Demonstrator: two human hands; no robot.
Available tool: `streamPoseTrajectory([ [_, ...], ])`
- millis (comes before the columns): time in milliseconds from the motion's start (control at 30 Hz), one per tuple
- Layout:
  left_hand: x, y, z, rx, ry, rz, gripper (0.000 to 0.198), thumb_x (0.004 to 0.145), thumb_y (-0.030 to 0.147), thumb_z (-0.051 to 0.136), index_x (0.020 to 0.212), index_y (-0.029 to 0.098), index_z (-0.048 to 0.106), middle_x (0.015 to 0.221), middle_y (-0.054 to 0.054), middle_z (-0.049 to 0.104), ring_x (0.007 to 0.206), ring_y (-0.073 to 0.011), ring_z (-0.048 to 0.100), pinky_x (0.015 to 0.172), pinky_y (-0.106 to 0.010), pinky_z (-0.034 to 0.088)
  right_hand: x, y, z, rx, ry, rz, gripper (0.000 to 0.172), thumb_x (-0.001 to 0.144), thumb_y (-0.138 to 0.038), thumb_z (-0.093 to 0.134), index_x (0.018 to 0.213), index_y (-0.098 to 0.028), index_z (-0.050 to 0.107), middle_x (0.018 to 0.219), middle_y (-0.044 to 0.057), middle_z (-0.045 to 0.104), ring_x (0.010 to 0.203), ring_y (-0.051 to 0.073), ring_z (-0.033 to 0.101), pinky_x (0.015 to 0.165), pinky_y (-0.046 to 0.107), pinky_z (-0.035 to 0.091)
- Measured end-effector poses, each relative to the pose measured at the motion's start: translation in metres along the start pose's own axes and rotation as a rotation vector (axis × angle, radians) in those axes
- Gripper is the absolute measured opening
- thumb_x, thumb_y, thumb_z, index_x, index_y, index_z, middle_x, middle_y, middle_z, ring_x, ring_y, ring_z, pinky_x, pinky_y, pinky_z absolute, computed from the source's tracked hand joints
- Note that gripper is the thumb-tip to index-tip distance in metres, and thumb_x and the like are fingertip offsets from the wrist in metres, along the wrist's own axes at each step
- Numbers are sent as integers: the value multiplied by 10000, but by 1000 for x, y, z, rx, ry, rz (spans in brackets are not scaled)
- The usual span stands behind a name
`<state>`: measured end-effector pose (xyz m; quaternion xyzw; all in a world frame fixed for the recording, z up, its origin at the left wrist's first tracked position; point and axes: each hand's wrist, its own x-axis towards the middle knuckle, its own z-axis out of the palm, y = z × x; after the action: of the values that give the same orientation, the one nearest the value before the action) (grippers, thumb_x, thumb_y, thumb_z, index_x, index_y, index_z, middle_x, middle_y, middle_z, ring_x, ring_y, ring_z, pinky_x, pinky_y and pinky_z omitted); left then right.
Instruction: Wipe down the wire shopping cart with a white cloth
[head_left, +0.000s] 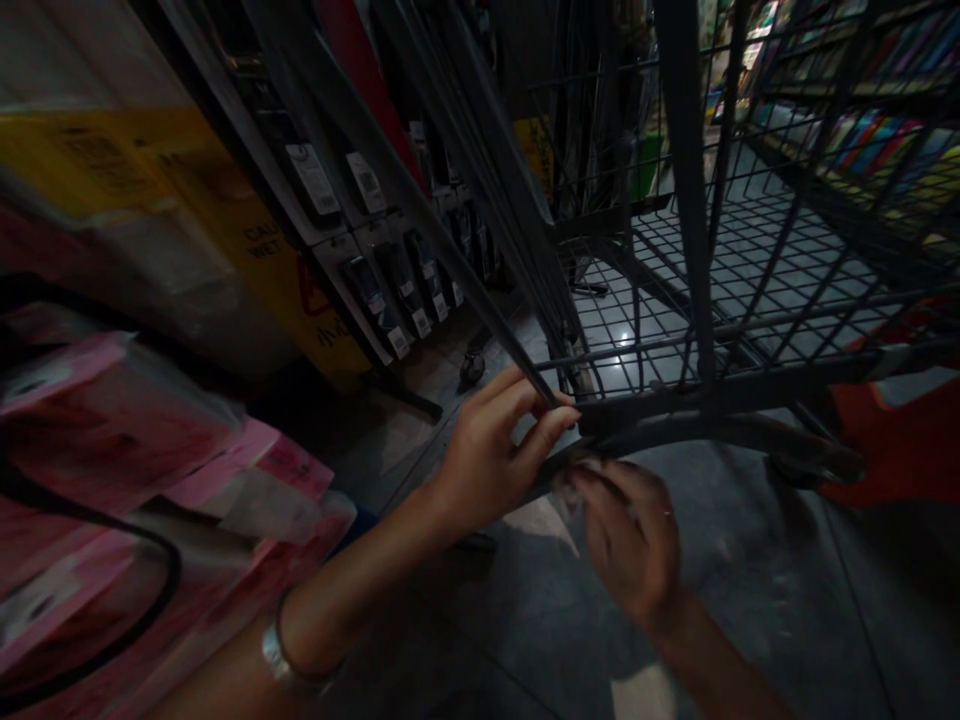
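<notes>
A dark wire shopping cart [697, 300] fills the upper right of the head view, with its lower frame bar running across the middle. My left hand [487, 445] pinches the cart frame at its near corner, thumb and fingers closed round a thin slanting bar. Just below and to the right, my right hand [634, 535] has its fingers curled against the underside of the same frame. Between those fingertips is a small, crumpled, pale piece [568, 492], too dark and blurred to tell whether it is cloth or tissue.
Pink wrapped packs [127, 420] are stacked at the left, a black strap or cord over them. Behind them stands a yellow wet-floor sign [255, 250]. A rack of hanging packaged goods [390, 280] is beyond. Orange-red plastic [900, 445] shows at right, near stocked shelves [862, 140].
</notes>
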<state>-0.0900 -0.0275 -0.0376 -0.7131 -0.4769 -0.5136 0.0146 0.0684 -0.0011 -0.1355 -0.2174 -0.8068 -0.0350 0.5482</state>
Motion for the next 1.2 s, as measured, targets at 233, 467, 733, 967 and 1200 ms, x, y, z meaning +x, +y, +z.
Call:
streamPoseTrajectory([
  [233,-1,0,-1,23,-18,-14,32,875,179,602,865,185,633,822,3,661,764,-96,610,677,-216,501,-48,-28,45,22,-218,-176,235,926,-87,472,915,-190,684,876,47,702,761,163,603,689,291,504],
  [467,-1,0,-1,61,8,-18,56,876,167,592,874,191,642,791,5,647,736,-95,610,665,-212,504,-24,-14,18,-6,-129,-17,154,895,-115,562,955,-188,684,878,48,687,764,162,592,720,299,494],
  [733,-22,-1,8,139,23,-129,128,905,238,542,1019,233,601,966,-14,623,919,-136,596,799,-266,512,14,22,-24,-1,177,239,254,866,-71,518,1036,-200,656,986,60,592,919,177,593,783,333,534],
  [967,-36,-8,21,72,-7,-283,232,911,357,533,1114,251,571,1033,-40,610,970,-174,585,840,-317,486,20,50,-42,-61,314,358,285,839,-56,540,1048,-225,636,988,46,579,942,181,599,799,347,533],
  [1200,-30,-4,31,3,126,-354,159,915,361,529,956,238,622,916,-19,623,885,-150,598,801,-277,490,2,81,-54,-76,424,675,146,828,-182,572,950,-184,652,927,56,608,879,181,602,718,311,511],
])
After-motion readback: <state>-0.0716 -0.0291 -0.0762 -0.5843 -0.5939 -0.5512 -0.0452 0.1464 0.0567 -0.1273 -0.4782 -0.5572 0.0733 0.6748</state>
